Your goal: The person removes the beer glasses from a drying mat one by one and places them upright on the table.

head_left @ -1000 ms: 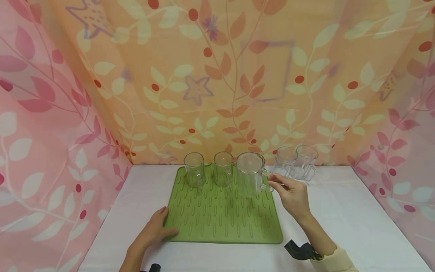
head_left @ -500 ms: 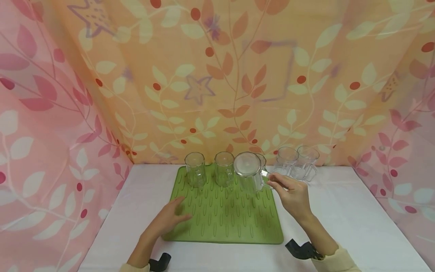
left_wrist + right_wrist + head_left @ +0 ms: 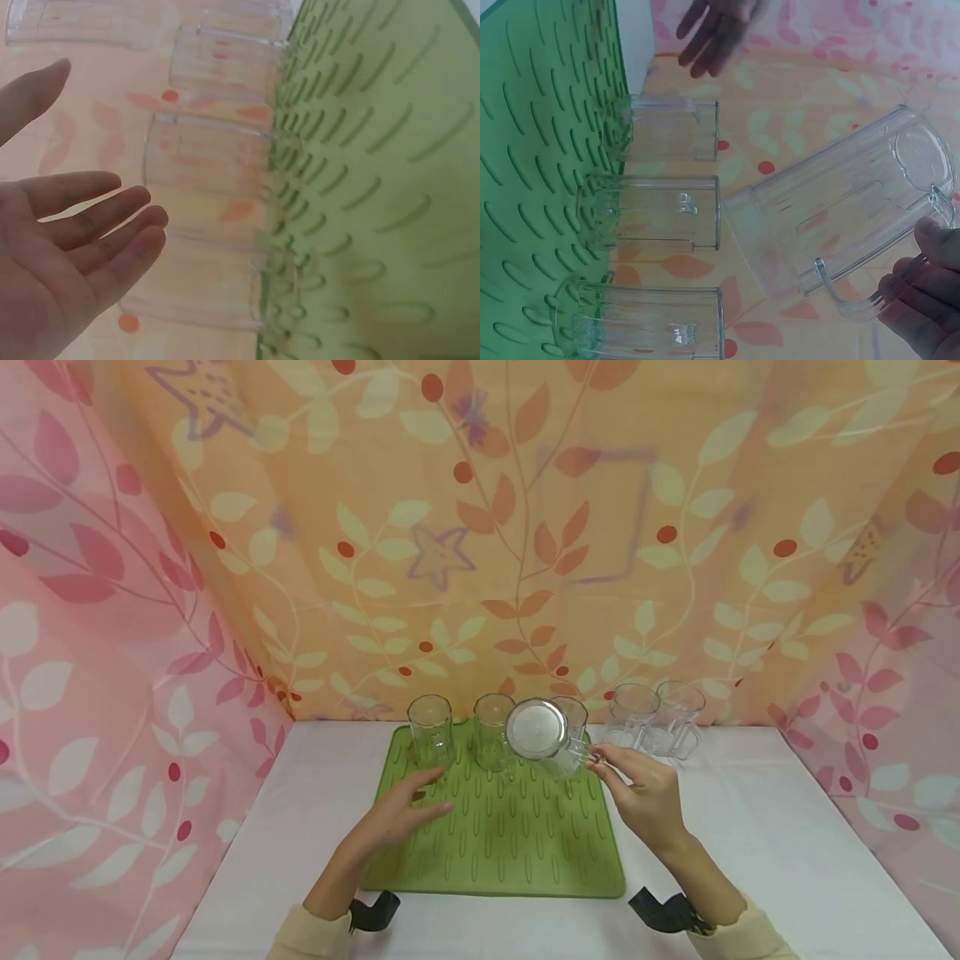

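Green mat (image 3: 495,852) passable in front; held mug (image 3: 537,728), standing mugs (image 3: 430,722) block behind.

Clear mug (image 3: 537,728) tipped further, left grip (image 3: 399,817) closer to it

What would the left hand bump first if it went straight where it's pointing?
Probably the middle clear mug of three on the green mat, though depth is unclear: the left hand might pass in front.

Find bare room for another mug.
Free: the front of the green mat; the white table left of it, toward the pink cloth. Crowded: the mat's back, with three mugs plus another in the right hand; the table behind that hand, with two more.
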The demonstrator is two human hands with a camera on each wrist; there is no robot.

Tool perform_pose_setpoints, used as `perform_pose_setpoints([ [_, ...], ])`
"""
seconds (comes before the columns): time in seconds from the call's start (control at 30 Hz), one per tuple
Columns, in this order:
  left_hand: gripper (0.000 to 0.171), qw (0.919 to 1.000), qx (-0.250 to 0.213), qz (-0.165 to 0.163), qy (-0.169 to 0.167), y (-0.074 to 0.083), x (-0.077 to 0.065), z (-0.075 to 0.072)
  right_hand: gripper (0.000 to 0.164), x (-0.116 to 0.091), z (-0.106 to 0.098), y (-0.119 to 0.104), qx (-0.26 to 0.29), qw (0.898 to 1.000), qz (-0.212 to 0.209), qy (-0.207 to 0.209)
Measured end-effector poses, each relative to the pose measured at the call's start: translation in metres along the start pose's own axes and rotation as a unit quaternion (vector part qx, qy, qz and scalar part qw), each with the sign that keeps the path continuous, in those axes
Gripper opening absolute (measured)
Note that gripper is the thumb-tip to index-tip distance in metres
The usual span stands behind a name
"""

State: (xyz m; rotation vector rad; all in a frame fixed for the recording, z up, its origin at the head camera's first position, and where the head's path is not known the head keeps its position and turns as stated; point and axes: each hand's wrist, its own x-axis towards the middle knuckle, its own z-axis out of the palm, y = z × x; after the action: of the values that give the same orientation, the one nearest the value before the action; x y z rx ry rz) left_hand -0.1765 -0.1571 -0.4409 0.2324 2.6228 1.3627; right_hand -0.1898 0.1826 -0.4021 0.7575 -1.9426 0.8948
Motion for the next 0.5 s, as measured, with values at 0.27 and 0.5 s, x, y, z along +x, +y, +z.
perform_pose_setpoints([
  [0.27,0.058,0.9981,-0.054,0.029,0.007,0.018,0.012,0.000,0.040,0.002,0.003,-0.002,-0.032,0.996,-0.074,0.026],
  [0.5,0.049,0.9939,-0.098,0.042,0.028,0.030,0.021,0.002,0.034,0.002,0.006,-0.003,-0.020,0.991,-0.126,0.038],
])
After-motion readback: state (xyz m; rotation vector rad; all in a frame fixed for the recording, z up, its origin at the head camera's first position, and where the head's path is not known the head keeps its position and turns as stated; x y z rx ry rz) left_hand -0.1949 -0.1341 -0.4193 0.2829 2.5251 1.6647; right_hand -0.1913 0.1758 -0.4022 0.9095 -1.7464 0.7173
